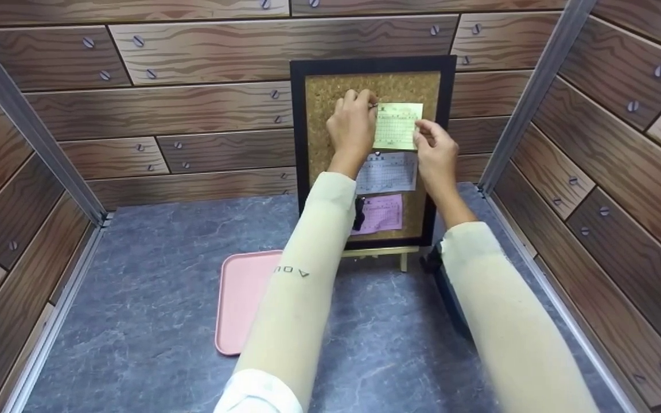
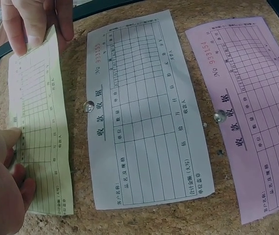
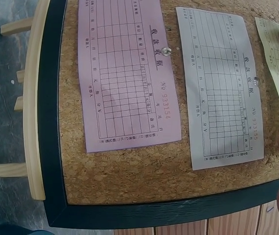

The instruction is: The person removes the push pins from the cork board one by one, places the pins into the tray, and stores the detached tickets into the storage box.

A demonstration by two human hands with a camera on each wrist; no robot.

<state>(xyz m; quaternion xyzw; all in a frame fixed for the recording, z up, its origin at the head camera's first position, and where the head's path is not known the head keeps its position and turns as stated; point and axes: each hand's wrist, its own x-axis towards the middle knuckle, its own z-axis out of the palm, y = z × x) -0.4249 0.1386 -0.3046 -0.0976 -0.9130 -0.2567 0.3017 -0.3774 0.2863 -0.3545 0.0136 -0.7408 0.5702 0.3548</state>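
Observation:
A framed cork board (image 1: 319, 97) stands upright at the back. My right hand (image 1: 437, 154) pinches the right edge of a yellow-green receipt slip (image 1: 397, 129) near the board's top. At that slip's upper left, my left hand (image 1: 353, 126) has its fingers curled, with a small shiny push pin (image 1: 373, 105) at the fingertips. Its thumb and fingers overlap the slip's edge in the left wrist view. Below hangs a white receipt slip (image 2: 144, 112), with a clear push pin (image 2: 88, 106) at its heading. Lowest is a pink receipt slip (image 2: 247, 107), held by another clear push pin (image 2: 220, 115).
A light wooden easel (image 1: 404, 261) carries the board. On the dark marbled table lies a pink tray (image 1: 244, 304), partly behind the left sleeve. A dark blue object (image 1: 451, 298) is half hidden by the right sleeve. Wood-patterned walls (image 1: 210, 109) enclose the table.

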